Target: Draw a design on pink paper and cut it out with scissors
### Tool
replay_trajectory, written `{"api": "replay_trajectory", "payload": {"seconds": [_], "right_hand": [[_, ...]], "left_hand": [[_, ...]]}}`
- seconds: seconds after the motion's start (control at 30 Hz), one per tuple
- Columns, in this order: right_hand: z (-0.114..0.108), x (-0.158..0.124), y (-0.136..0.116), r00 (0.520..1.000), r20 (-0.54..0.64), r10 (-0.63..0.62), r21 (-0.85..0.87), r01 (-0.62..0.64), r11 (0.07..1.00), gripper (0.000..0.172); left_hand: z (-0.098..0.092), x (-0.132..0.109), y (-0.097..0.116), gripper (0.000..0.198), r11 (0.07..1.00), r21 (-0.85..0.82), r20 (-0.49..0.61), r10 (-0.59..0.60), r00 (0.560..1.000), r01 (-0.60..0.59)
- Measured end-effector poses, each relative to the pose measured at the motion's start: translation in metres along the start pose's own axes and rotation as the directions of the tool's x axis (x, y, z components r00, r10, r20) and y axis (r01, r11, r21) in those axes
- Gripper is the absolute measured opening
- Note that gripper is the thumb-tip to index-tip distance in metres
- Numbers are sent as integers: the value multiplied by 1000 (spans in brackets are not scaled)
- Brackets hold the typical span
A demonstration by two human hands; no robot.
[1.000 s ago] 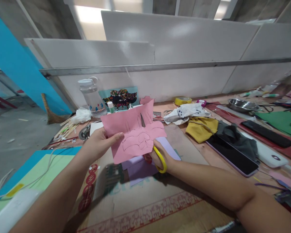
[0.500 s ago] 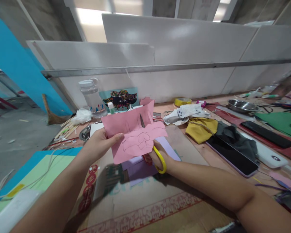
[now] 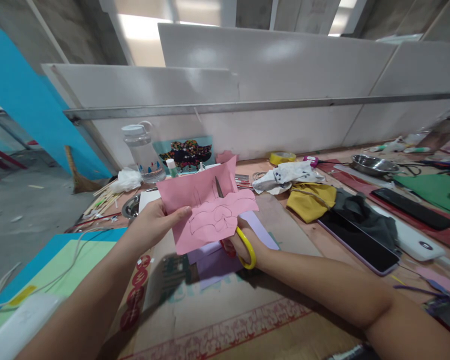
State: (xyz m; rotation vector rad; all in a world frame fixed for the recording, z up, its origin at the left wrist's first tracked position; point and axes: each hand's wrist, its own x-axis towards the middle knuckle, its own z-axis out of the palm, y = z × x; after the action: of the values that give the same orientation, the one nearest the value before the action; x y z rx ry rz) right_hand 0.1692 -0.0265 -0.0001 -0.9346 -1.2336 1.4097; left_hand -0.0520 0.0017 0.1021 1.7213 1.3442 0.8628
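My left hand (image 3: 153, 224) pinches the left edge of a pink paper sheet (image 3: 206, 205) with a pencilled flower outline, holding it up over the table. My right hand (image 3: 243, 242) is closed in the yellow handles of a pair of scissors (image 3: 247, 247). The blade tip (image 3: 219, 187) pokes up through a cut in the middle of the sheet. A lilac sheet (image 3: 225, 255) lies on the cardboard just under both hands.
Behind the paper stand a clear water bottle (image 3: 141, 150), a glue bottle (image 3: 171, 166) and a flower picture (image 3: 185, 152). Right of my hands lie yellow cloth (image 3: 310, 197), dark cloth (image 3: 360, 210), a tablet (image 3: 363, 245), yellow tape (image 3: 282, 157), a steel bowl (image 3: 375, 163). Blue and green sheets (image 3: 71, 255) lie left.
The paper and scissors have barely shifted; the blade tip stays through the cut in the sheet and both hands keep their grips.
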Motion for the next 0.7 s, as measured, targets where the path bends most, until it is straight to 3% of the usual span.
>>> {"api": "replay_trajectory", "payload": {"seconds": [0.4,0.7], "right_hand": [[-4,4,12,1000,-4,5,31,-4,1000,41],[-2,1,7,1000,-13,15,31,-15,999,40]], "left_hand": [[1,-1,3,45,1000,26,-11,8,1000,-7],[1,-2,7,47,1000,-7,6,-15,1000,15]]}}
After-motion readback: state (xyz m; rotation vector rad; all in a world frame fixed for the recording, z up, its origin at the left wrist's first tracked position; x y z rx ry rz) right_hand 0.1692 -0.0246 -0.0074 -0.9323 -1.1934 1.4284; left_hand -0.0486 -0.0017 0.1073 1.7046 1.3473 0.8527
